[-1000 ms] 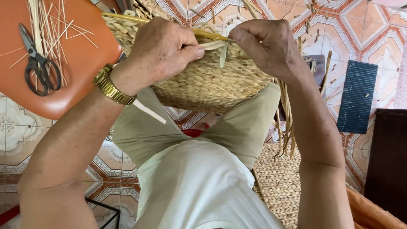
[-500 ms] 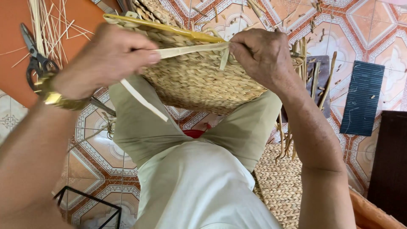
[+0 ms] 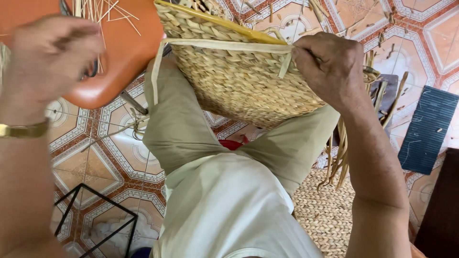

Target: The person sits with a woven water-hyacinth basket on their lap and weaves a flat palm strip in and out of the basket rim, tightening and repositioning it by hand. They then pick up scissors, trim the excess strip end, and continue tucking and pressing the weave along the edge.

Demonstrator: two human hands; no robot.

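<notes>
A woven straw basket [image 3: 239,81] rests on my knees, with a yellow strip [image 3: 215,21] along its rim. My right hand [image 3: 330,67] is closed at the rim, pinching one end of a flat pale strand [image 3: 215,44]. The strand runs left across the basket and hangs down its side. My left hand [image 3: 48,52], blurred, with a gold watch [image 3: 24,130] on the wrist, hovers over an orange stool [image 3: 129,52]. Its fingers curl above a dark scissor handle [image 3: 91,71]. I cannot tell whether it grips anything.
Thin loose straws [image 3: 105,12] lie on the stool. Dry reed strips [image 3: 339,153] hang beside my right leg above a woven mat [image 3: 325,215]. A blue ridged mat [image 3: 428,129], dark furniture [image 3: 442,205] and a black wire frame [image 3: 95,220] stand on the patterned tiles.
My left hand has let go of the strand at the basket and swung left over the orange stool. The strand now hangs loose. My right hand has stayed at the rim.
</notes>
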